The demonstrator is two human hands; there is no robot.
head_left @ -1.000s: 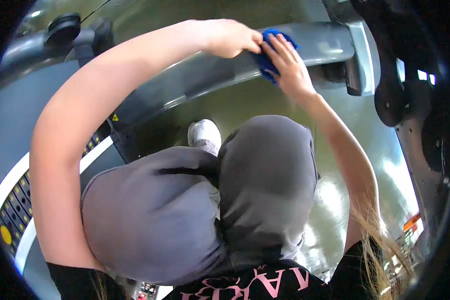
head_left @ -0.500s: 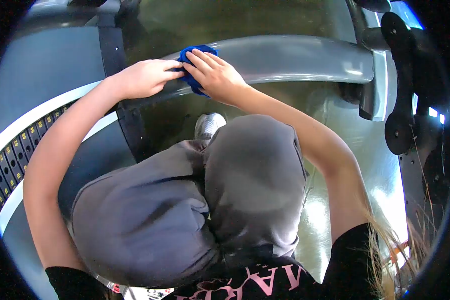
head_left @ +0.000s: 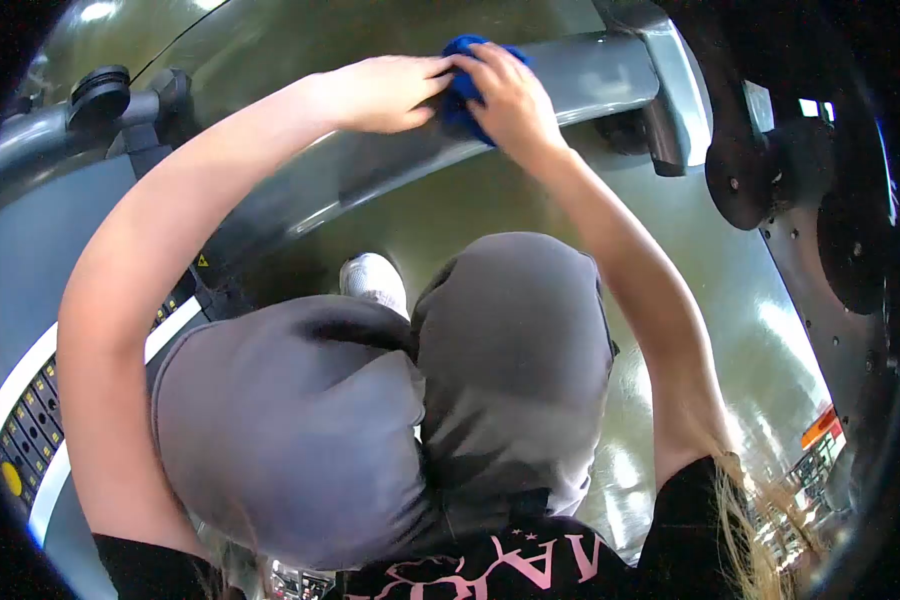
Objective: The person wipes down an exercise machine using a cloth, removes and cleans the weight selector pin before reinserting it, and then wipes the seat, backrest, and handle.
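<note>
A bunched blue cloth (head_left: 462, 112) lies against the thick grey curved tube (head_left: 390, 165) of a machine frame, near its right end. My right hand (head_left: 515, 100) is over the cloth, its fingers bent across it and pressing it to the tube. From the left, my left hand (head_left: 385, 95) reaches along the tube and has its fingertips at the cloth's left edge, next to my right fingers. Its thumb sits lower, apart from the fingers. The side of the cloth against the tube is hidden.
Grey panels with white edging and a numbered weight stack (head_left: 35, 425) stand at the left. Dark round plates (head_left: 740, 170) and a black upright are on the right. My knees (head_left: 510, 330) and a light shoe (head_left: 373, 280) are below the tube, over a shiny floor.
Both hands and the blue cloth have moved right along the tube, toward its end bracket. The view has turned and shifted, so the tube now slants up to the right.
</note>
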